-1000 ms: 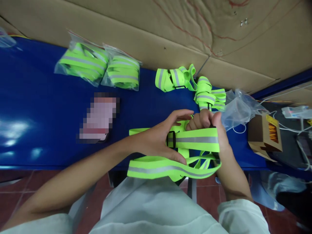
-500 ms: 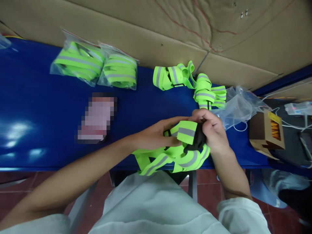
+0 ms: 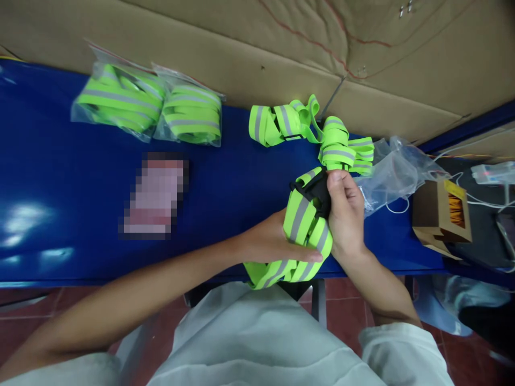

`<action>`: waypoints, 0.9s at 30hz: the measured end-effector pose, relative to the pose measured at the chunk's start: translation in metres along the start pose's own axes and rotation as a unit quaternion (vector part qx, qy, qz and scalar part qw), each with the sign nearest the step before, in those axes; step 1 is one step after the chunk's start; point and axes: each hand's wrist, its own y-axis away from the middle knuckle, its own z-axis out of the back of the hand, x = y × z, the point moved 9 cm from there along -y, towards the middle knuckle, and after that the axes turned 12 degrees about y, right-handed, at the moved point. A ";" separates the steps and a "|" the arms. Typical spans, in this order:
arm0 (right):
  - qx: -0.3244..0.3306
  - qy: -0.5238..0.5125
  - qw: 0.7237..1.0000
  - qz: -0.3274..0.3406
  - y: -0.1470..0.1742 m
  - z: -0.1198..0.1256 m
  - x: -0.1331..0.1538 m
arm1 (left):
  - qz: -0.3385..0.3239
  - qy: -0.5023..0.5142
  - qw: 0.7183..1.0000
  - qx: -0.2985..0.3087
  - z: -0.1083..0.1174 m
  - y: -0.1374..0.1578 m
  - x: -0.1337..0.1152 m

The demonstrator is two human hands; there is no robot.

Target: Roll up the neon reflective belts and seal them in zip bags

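Observation:
A neon-yellow reflective strap (image 3: 298,219) with a grey stripe is bunched in loops over the table's front edge. My left hand (image 3: 269,238) is closed around the loops, its thumb lying across them. A black buckle (image 3: 317,194) sits at the top of the bundle. My right hand (image 3: 346,209) pinches the buckle's right side between thumb and fingers. Just beyond lie two loose rolled straps of the same kind, one rolled strap (image 3: 277,124) to the left and another rolled strap (image 3: 337,145) near my right fingertips.
Two clear bags of straps, a left bag (image 3: 120,102) and a right bag (image 3: 192,115), lie at the back of the blue table (image 3: 217,187). A blurred-out phone-like rectangle (image 3: 155,195) lies at left. Empty plastic bags (image 3: 388,171) and a cardboard box (image 3: 440,217) are at right.
The strap bundle has been turned, with the buckle now higher and farther from me. My left thumb now lies across the loops, and my right hand has shifted on the buckle.

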 end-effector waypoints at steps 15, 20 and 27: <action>0.325 0.058 0.944 -0.008 -0.013 -0.023 0.003 | 0.150 0.144 0.977 -0.051 0.013 0.017 0.016; 0.176 0.158 0.965 0.113 -0.015 0.000 0.019 | 0.169 0.188 0.966 -0.049 0.006 0.017 0.024; 0.088 0.211 0.961 0.157 -0.009 0.023 0.038 | 0.171 0.177 0.968 -0.043 0.000 0.018 0.030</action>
